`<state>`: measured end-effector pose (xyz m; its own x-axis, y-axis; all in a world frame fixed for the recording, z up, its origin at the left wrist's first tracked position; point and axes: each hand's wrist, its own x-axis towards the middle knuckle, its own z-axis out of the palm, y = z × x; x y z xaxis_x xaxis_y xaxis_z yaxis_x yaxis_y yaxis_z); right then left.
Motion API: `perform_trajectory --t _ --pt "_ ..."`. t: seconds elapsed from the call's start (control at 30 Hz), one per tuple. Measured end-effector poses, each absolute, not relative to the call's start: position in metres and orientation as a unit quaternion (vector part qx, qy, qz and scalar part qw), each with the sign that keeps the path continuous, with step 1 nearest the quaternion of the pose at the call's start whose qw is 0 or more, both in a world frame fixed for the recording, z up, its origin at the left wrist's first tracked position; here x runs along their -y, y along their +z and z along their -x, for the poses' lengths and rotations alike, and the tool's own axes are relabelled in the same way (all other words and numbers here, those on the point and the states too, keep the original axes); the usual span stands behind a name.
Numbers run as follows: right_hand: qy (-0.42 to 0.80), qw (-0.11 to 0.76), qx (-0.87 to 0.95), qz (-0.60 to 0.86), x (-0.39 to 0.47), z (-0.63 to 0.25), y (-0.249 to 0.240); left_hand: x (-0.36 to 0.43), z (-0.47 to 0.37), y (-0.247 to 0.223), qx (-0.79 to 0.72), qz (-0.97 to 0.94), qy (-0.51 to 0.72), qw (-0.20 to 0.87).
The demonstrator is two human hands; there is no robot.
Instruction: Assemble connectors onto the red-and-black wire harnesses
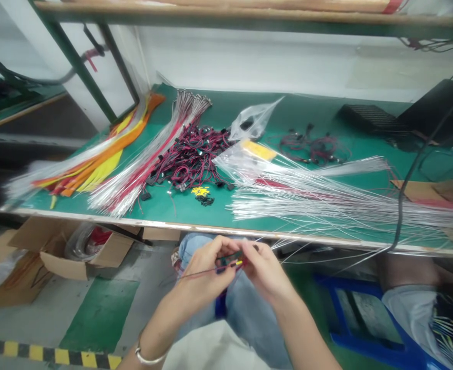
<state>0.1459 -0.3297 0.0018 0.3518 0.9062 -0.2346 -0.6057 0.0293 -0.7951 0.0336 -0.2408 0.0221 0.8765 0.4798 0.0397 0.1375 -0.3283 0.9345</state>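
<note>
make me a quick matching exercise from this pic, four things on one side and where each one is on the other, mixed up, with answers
Things
1. Thin dark wire
2. Small yellow pieces
3. Silver bracelet
4. Yellow-and-black striped tape

Places
A. Around the left wrist
B. On the floor, lower left of the picture
C. Held where the left hand and right hand meet
D. On the green bench top, beside small black pieces

Pairs: 1-C, 2-D, 3-A, 4-B
</note>
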Motion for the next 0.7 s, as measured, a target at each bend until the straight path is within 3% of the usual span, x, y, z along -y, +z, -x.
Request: perform_trajectory --t 0.37,0.7 --pt "0.535 0.710 0.051 0.455 0.322 -0.142 0.008 0.243 -0.029 0.012 -0.135 -0.921 0.238 0.276" --pt "0.552 0.714 0.053 0.428 0.323 -0.143 0.007 0.244 -0.029 0.013 -0.129 -0.922 0.301 0.204"
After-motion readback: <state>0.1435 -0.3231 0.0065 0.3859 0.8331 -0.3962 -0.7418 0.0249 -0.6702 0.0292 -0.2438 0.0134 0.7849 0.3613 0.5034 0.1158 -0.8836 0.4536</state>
